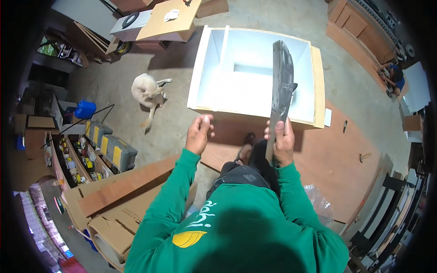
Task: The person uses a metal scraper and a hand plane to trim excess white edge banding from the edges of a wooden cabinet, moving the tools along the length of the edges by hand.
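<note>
My right hand [284, 142] is closed around the lower part of a long dark grey strip [283, 75], which stands up in front of the cabinet. It looks like drawer slides in shiny plastic wrap, but its exact kind is hard to make out. My left hand [199, 135] is empty, its fingers loosely curled and apart, just off the cabinet's near left corner. Beyond both hands, the open wooden cabinet box [317, 86] has white inner faces and an upright divider [225, 50] at left. The strip hides part of its inside.
A dog [148, 91] sits left of the cabinet. A reddish board [337, 168] bears a hammer [365, 157] and a small dark tool [345, 126]. Toolboxes [119, 152], a parts crate [70, 170] and cardboard [114, 225] lie left. Another person [394, 79] crouches far right.
</note>
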`<state>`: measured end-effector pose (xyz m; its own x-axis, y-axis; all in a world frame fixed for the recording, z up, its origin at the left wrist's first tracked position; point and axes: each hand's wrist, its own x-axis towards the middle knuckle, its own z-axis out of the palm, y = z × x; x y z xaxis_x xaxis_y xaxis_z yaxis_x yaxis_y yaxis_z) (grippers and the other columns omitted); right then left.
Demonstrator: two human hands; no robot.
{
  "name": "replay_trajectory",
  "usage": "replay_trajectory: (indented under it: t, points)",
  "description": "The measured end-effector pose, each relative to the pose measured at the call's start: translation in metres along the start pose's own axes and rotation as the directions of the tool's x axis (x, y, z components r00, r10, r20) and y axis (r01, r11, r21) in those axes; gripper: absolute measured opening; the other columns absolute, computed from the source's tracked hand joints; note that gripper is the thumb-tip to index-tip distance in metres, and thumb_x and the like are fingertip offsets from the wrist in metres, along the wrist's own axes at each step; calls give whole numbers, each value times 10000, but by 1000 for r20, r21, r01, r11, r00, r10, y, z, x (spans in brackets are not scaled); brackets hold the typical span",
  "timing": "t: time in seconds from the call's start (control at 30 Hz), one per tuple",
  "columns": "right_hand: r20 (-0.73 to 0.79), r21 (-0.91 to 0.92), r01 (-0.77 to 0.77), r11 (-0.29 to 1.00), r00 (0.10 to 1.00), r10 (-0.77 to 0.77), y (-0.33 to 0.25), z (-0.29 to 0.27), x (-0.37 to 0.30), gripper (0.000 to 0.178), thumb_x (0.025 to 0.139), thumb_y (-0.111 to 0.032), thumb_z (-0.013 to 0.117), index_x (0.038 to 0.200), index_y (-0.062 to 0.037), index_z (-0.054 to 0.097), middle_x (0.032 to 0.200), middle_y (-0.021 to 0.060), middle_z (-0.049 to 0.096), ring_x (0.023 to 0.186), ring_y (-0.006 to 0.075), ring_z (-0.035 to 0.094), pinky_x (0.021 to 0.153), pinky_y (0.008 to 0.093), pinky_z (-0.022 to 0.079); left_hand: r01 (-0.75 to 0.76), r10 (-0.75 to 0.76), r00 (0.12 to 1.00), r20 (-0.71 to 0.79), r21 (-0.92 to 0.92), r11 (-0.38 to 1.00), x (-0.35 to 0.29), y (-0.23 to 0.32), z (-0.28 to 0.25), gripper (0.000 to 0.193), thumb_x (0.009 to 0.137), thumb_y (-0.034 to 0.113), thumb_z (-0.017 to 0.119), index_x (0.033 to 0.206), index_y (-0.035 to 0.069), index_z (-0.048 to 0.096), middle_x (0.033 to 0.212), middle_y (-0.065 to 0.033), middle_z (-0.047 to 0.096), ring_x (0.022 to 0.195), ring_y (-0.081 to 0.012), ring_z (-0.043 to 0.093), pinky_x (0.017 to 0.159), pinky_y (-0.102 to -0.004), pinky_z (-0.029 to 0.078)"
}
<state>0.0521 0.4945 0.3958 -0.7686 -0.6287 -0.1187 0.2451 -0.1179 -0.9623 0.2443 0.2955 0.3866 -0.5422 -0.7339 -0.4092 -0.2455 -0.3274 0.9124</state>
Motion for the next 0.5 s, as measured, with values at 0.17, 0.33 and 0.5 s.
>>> replay_trajectory:
  t: [0.17, 0.33, 0.5]
  points:
    - [-63, 25, -141, 990, 988, 143, 50, 23, 100, 504, 1108, -390, 559, 1442, -14, 526, 982, 57, 601, 726, 78, 550, 635, 253, 507, -101, 105, 993, -51, 82, 992, 122, 45, -14, 506, 1116, 475, 495, 1323, 29, 612, 1286, -85, 618, 1045, -184, 586, 876, -378, 589]
    - [-104, -70, -23, 997, 994, 15, 97, 84, 182, 440, 1091, -379, 584, 1314, 0, 592, 889, 20, 585, 784, 117, 523, 754, 303, 501, -154, 172, 979, -110, 159, 975, 208, 82, -29, 549, 1129, 487, 428, 1314, 4, 612, 1322, -121, 599, 1055, -199, 579, 868, -385, 577]
    - [-106, -150, 21, 988, 994, -37, 157, 168, 245, 470, 1060, -377, 633, 1295, 27, 587, 1168, 211, 630, 1037, 292, 615, 948, 411, 489, -116, 143, 985, -97, 247, 962, 304, 70, -64, 560, 1124, 526, 416, 1322, 47, 626, 1318, -106, 617, 1060, -199, 581, 866, -385, 571]
